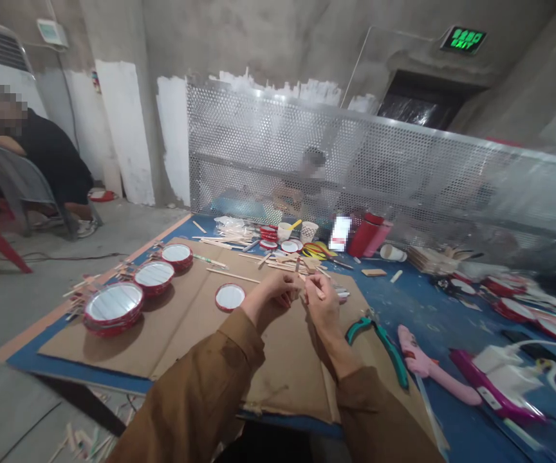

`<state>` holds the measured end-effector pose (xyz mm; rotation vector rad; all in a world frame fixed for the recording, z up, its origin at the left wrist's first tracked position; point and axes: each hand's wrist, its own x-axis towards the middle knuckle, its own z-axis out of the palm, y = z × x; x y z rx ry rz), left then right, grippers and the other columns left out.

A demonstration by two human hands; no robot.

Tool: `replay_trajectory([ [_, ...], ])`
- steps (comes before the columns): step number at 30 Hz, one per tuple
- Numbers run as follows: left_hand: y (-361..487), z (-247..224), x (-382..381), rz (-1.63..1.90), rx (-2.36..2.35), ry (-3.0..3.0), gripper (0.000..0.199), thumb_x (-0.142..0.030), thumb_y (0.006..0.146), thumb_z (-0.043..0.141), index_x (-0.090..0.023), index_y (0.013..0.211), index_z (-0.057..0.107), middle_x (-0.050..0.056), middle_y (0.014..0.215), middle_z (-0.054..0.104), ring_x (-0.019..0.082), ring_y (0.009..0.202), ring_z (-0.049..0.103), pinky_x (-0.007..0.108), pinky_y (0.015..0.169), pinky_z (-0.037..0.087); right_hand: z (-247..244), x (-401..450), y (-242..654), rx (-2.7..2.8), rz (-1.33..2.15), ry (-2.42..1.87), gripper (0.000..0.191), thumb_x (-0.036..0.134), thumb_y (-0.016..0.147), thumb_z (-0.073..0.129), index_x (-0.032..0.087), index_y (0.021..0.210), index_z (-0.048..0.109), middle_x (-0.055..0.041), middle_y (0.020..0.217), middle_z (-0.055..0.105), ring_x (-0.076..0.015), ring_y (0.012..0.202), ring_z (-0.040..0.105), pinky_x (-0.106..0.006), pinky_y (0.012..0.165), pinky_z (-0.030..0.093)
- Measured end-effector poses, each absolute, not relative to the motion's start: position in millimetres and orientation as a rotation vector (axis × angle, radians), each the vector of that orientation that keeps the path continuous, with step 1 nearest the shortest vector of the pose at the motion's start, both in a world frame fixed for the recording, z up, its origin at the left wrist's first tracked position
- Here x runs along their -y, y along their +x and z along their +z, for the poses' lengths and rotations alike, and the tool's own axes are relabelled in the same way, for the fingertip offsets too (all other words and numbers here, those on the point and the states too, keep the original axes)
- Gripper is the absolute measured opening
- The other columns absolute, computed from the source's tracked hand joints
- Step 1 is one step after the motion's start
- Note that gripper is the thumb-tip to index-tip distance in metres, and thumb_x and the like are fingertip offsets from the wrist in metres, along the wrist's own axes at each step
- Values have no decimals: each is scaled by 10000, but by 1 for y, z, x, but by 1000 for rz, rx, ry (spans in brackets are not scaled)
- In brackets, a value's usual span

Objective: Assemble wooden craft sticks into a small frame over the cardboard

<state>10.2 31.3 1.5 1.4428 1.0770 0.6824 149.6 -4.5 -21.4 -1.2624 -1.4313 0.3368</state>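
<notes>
Wooden stick (313,286) slants down-right in right hand (324,307).

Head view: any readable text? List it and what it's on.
"EXIT" on the green exit sign; the characters beside it are too blurred to read.
Magenta glue gun: white label, too small to read.
White rectangle behind the sticks: pixelated, unreadable.
No other text legible.
</notes>
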Motion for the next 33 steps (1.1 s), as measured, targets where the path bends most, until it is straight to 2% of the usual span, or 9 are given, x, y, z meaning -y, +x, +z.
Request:
replay_trajectory([
  [7, 8, 3, -33, 615, -1050, 1422, 198, -189, 918, 597, -149, 726, 566, -17, 514, 553, 95, 441, 540, 194, 497, 466, -15, 6, 147, 1445, 320, -1261, 331, 557, 863, 570, 236, 799, 620, -1, 632, 607, -190, 625, 573, -304, 617, 462],
  [14, 9, -7, -40, 631, -1044, 1401, 265, -349, 874, 710, -152, 761, 574, -20, 520, 556, 108, 439, 559, 186, 468, 444, -11, 8, 144, 1475, 325, -1245, 329, 558, 875, 545, 247, 777, 585, 5, 612, 587, -201, 633, 577, -309, 626, 451],
  [23, 11, -13, -42, 654, -1054, 1400, 261, -333, 906, 648, -152, 737, 567, -29, 509, 539, 97, 423, 545, 178, 459, 429, -9, 11, 141, 1508, 304, -1249, 306, 536, 859, 555, 248, 759, 586, -26, 710, 660, -203, 692, 589, -309, 683, 478],
  [28, 9, -10, -43, 617, -1023, 1398, 313, -395, 874, 721, -157, 747, 562, -25, 527, 562, 94, 441, 564, 172, 465, 445, -11, 10, 143, 1456, 312, -1265, 334, 562, 855, 568, 245, 752, 593, -15, 665, 646, -195, 646, 588, -300, 632, 476],
  [33, 8, -9, -40, 656, -1022, 1439, 229, -296, 901, 666, -149, 755, 568, -27, 529, 565, 81, 422, 542, 165, 454, 441, -14, 6, 147, 1412, 392, -1238, 353, 583, 859, 577, 235, 811, 617, 9, 604, 604, -181, 578, 570, -286, 566, 457],
])
